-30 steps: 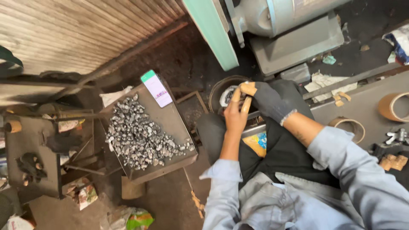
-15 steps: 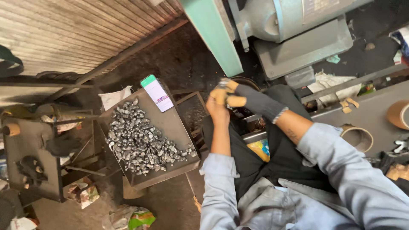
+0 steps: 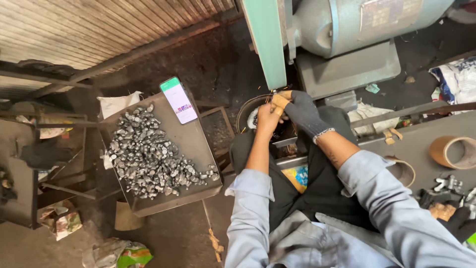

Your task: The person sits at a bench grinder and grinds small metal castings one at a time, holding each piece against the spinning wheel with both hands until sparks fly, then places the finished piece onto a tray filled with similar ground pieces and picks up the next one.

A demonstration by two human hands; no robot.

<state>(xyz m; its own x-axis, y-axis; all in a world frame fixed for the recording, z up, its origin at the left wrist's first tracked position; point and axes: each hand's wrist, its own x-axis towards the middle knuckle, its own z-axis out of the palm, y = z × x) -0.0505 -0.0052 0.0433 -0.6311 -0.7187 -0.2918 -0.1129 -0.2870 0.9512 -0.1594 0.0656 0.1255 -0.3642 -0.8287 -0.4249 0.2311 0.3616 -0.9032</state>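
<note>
My left hand [image 3: 267,118], bare, and my right hand [image 3: 300,112], in a dark glove with tan fingertips, meet at the lower end of a green grinding belt [image 3: 266,44]. Together they pinch a small metal piece [image 3: 274,98] against the belt, and a few sparks show there. The piece is mostly hidden by my fingers. A flat metal tray [image 3: 198,149] to my left carries a heap of several small shiny metal pieces [image 3: 148,154].
A phone [image 3: 179,100] with a lit screen leans on the tray's far edge. A grey motor [image 3: 347,25] sits on a plate behind the belt. A dark round bowl [image 3: 246,110] lies under my hands. Tape rolls [image 3: 453,151] rest on the bench at right.
Both hands have moved up and forward from above my lap to the belt's lower end, still pinched together. Sparks now appear at the contact point.
</note>
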